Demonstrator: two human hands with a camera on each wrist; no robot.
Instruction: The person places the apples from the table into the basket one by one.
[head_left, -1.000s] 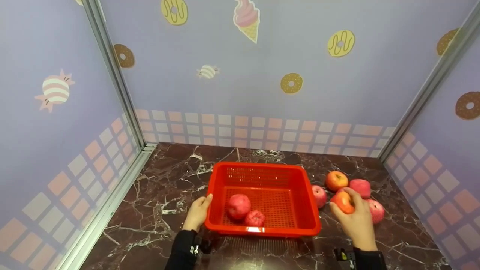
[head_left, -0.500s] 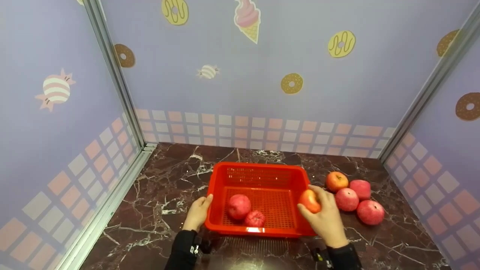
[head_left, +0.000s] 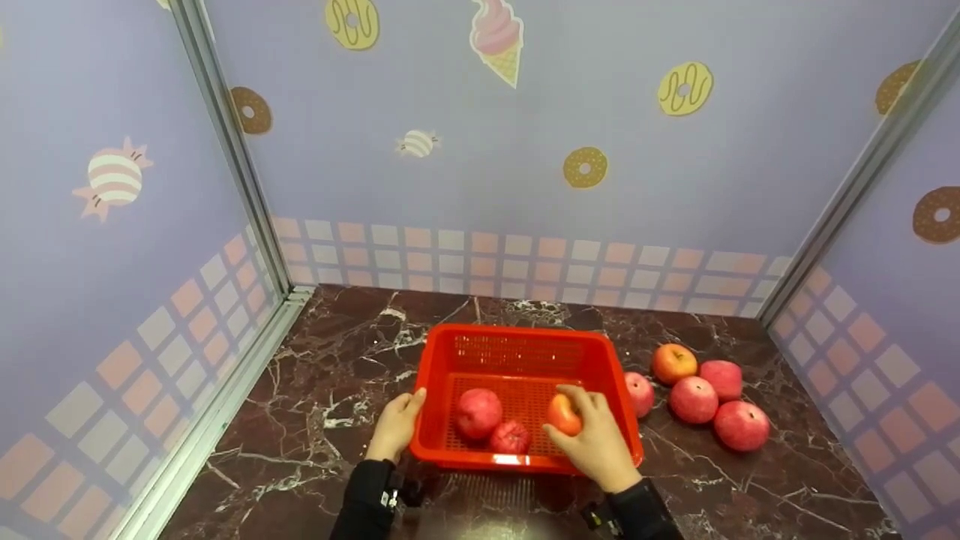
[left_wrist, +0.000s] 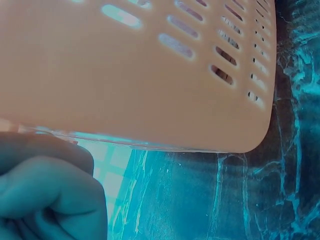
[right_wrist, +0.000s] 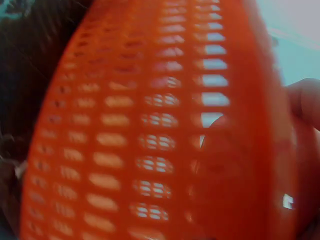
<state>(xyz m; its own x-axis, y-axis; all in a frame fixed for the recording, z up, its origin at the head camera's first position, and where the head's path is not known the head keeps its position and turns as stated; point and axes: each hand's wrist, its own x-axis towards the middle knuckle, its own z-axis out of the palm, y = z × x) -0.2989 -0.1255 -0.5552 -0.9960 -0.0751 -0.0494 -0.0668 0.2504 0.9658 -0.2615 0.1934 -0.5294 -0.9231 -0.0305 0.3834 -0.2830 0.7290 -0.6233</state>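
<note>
A red plastic basket [head_left: 525,331] stands on the dark marbled table. At its left rim my left hand [head_left: 394,427] grips the edge, thumb on top; in the left wrist view its curled fingers [left_wrist: 65,185] show beside the basket's slotted side. My right hand [head_left: 600,446] holds an orange-red apple [head_left: 564,416] over the right half of the basket, between thumb and fingers. Whether that apple touches the bottom I cannot tell. A red apple [head_left: 478,413] and a smaller ribbed red fruit [head_left: 511,437] lie inside, at the left front. The basket wall mostly hides the right hand from its wrist camera.
Right of the basket sit several apples: one [head_left: 639,394] close by its right wall, an orange-yellow one [head_left: 673,364] at the back, and red ones [head_left: 742,425] grouped further right. Patterned panels [head_left: 480,172] enclose the table at the back and both sides.
My right hand has carried the orange-red apple leftward from the apple group, across the right rim, to over the basket's inside. The left hand and basket have stayed in place.
</note>
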